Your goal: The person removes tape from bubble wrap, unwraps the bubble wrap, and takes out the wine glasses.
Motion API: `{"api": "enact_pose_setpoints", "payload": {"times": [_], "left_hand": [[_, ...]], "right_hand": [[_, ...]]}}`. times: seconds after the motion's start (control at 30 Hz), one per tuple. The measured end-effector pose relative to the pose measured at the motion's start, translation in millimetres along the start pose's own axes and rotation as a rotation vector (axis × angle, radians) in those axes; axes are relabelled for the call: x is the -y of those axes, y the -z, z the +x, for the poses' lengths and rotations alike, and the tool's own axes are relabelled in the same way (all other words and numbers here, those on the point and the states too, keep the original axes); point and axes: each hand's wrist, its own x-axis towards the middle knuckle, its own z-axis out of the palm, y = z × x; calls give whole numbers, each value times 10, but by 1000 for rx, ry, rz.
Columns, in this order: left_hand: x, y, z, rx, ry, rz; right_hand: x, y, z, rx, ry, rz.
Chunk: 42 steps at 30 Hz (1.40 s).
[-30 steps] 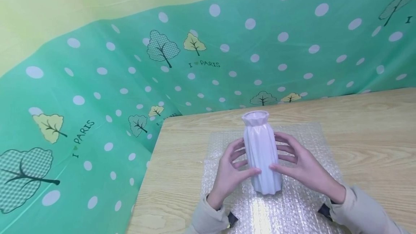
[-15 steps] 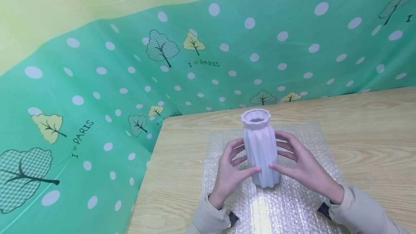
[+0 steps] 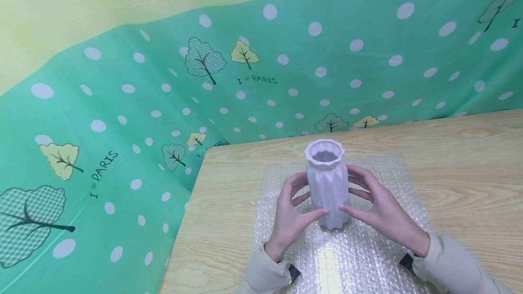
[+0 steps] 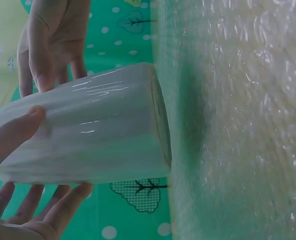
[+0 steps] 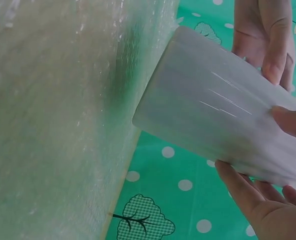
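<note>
Between both hands stands a white fluted vase, its scalloped mouth tipped toward the head camera. My left hand grips its left side, thumb in front and fingers curled behind. On the other side my right hand holds it the same way. In the left wrist view the base of the vase hangs just above the bubble wrap, with a gap between them. The right wrist view also shows the vase tilted and apart from the wrap.
The bubble wrap lies flat on a light wooden table. A green curtain with white dots and printed trees hangs behind the table and along its left side.
The vase has tilted in the hands: its mouth has turned toward the head camera, showing more of the inside, and its base has swung away. The hands have barely moved.
</note>
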Motion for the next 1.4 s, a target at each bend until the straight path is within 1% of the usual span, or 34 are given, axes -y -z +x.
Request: {"api": "enact_pose_setpoints", "payload": {"times": [0.2,0.4,0.57,0.83,1.03,1.27,1.4], "left_hand": [[24,-11,9,-5,-15,18],[55,-18,26,-3,-56,32],[97,-24,36,-3,-63,53],[168,-50,60,21,-72,20],[190,-55,57,24,-84,70],[182,-41,42,33,-89,123],[165,-38,48,41,-93,141]], "right_hand": [[-3,-7,11,-18,31,-15],[-39,-17,18,-28,52,-7],[-79,-29,22,-24,64,1],[-127,-24,13,-24,61,-23],[-157,-23,12,-13,61,-29],[-154,3,6,14,32,-112],[-148,19,9,27,20,-116]]}}
